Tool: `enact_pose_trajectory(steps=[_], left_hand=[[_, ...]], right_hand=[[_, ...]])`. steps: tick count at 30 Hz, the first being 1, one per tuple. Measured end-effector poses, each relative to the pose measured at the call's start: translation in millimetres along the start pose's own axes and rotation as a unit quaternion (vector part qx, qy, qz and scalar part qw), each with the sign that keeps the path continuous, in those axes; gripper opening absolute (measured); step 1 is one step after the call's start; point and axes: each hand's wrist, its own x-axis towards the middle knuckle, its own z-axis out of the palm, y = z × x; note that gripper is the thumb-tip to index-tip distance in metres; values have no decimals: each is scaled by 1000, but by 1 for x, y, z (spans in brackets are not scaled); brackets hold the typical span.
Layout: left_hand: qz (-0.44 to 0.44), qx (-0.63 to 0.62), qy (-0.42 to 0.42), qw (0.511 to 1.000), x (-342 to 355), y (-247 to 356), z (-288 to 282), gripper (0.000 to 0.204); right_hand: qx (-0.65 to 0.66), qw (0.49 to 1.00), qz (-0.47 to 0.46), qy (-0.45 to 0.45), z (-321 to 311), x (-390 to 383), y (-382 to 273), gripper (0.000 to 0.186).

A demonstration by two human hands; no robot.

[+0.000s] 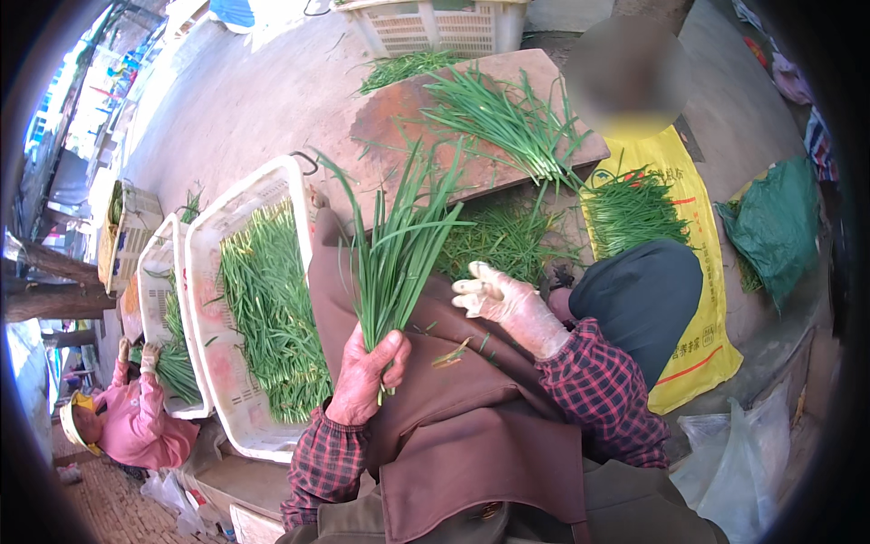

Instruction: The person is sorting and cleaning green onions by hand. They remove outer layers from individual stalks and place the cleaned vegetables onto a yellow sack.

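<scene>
- Bunch of chives: held upright above the brown apron, leaf tips fanned out, between the white crate and the right hand.
- Left hand: fingers clamped around the bunch near its stalk ends.
- Right hand: gloved, just right of the bunch and apart from it; fingers loosely curled, somewhat apart, nothing seen in them.
- Done, as judged: the white crate carries a deep layer of chives laid side by side, so much of this work appears complete.
- Left, as judged: the held bunch is not in the crate; a loose pile lies on the tabletop, and another pile lies on the yellow sack.
- Litter: leaf scraps lie on the ground below the tabletop; a few bits are on the apron.
- Not determined: whether the held bunch is fully cleaned.
</scene>
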Motion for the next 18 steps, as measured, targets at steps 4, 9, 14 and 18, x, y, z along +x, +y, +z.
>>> enact_pose_trajectory(steps=[4, 9, 14, 18], left_hand=[[-14, -5, -44, 999, 16, -7, 19, 26], [39, 138, -84, 986, 36, -18, 55, 23], [233, 387, -64, 890, 66, -34, 65, 68], [308, 430, -134, 838, 68, 2, 113, 102]], right_hand=[[206, 970, -28, -125, 17, 11, 10, 61], [50, 998, 38, -24, 28, 0, -25, 36], [83, 984, -106, 116, 39, 30, -6, 15], [247, 951, -120, 138, 21, 19, -64, 19]])
